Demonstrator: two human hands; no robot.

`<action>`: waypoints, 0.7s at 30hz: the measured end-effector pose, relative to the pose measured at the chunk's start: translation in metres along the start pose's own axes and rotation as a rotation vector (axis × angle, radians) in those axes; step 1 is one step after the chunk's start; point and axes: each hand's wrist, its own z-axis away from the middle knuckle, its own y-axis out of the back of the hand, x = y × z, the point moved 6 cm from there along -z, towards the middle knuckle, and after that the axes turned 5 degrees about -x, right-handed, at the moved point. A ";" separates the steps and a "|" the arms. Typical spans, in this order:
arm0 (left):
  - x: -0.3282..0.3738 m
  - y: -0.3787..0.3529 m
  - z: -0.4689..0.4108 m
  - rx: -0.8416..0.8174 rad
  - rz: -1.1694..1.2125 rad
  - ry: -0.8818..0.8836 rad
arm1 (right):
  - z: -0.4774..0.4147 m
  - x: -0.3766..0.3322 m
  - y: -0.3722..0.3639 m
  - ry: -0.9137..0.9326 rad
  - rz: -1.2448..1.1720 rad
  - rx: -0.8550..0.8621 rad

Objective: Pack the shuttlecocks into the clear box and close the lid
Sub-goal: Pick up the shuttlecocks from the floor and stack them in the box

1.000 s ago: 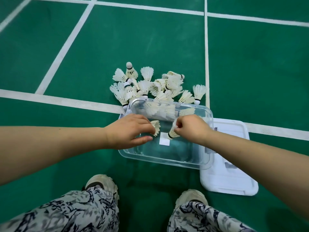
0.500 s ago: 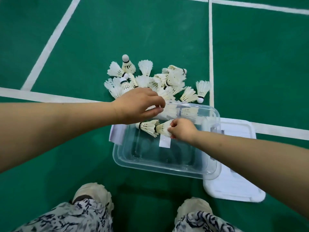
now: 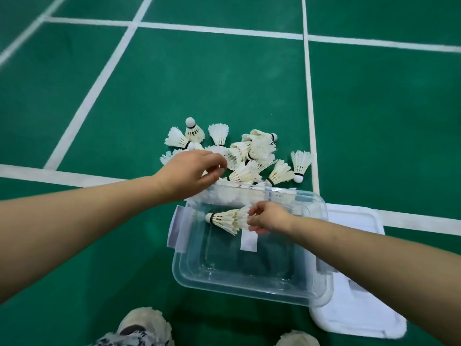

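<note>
A clear plastic box point(image 3: 249, 288) stands open on the green court floor in front of my feet. Inside it, near the far wall, lie nested white shuttlecocks point(image 3: 225, 219), and my right hand point(image 3: 268, 218) pinches their feather end. Beyond the box is a pile of several white feather shuttlecocks point(image 3: 252, 156). My left hand point(image 3: 189, 174) reaches over the box's far left corner into the near edge of that pile, fingers curled down onto the feathers; whether it grips one is hidden. The white lid point(image 3: 359, 290) lies flat to the box's right, partly under it.
White court lines point(image 3: 310, 101) cross the green floor behind and beside the pile. My two shoes point(image 3: 143, 325) show at the bottom edge, close to the box's near side. A white label point(image 3: 248, 242) sticks on the box.
My left hand has moved away from the box and up to the pile. My right hand has set its shuttlecock against the one lying in the box, so the two now nest.
</note>
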 end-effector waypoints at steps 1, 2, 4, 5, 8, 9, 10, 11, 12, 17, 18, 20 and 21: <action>-0.004 0.001 0.001 0.000 -0.006 0.017 | 0.000 0.001 0.001 -0.015 -0.001 0.001; -0.008 0.003 0.004 0.003 -0.006 0.036 | 0.001 0.002 0.002 -0.029 0.015 0.005; -0.015 0.005 0.011 0.014 -0.004 0.077 | 0.005 0.002 0.004 -0.047 0.198 0.044; -0.019 0.007 0.015 0.021 -0.005 0.097 | 0.007 0.001 0.006 -0.047 0.335 0.071; -0.038 0.014 0.022 0.059 0.019 0.185 | 0.017 -0.011 0.013 0.007 0.609 0.204; -0.047 0.015 0.022 0.062 0.025 0.223 | 0.021 -0.016 0.013 0.041 0.644 0.238; -0.057 0.014 0.021 0.055 0.028 0.259 | 0.025 -0.020 0.010 0.080 0.666 0.254; -0.068 0.010 0.019 0.037 0.028 0.292 | 0.028 -0.025 0.005 0.122 0.678 0.257; -0.079 0.004 0.016 0.005 0.026 0.324 | 0.030 -0.030 -0.001 0.162 0.685 0.249; -0.113 -0.028 0.006 -0.145 0.059 0.465 | 0.038 -0.051 -0.029 0.328 0.704 0.196; -0.116 -0.033 0.005 -0.173 0.049 0.481 | 0.038 -0.054 -0.032 0.350 0.687 0.191; -0.119 -0.039 0.002 -0.219 -0.006 0.506 | 0.035 -0.057 -0.034 0.374 0.653 0.185; -0.122 -0.042 0.001 -0.234 -0.032 0.522 | 0.034 -0.058 -0.034 0.380 0.641 0.182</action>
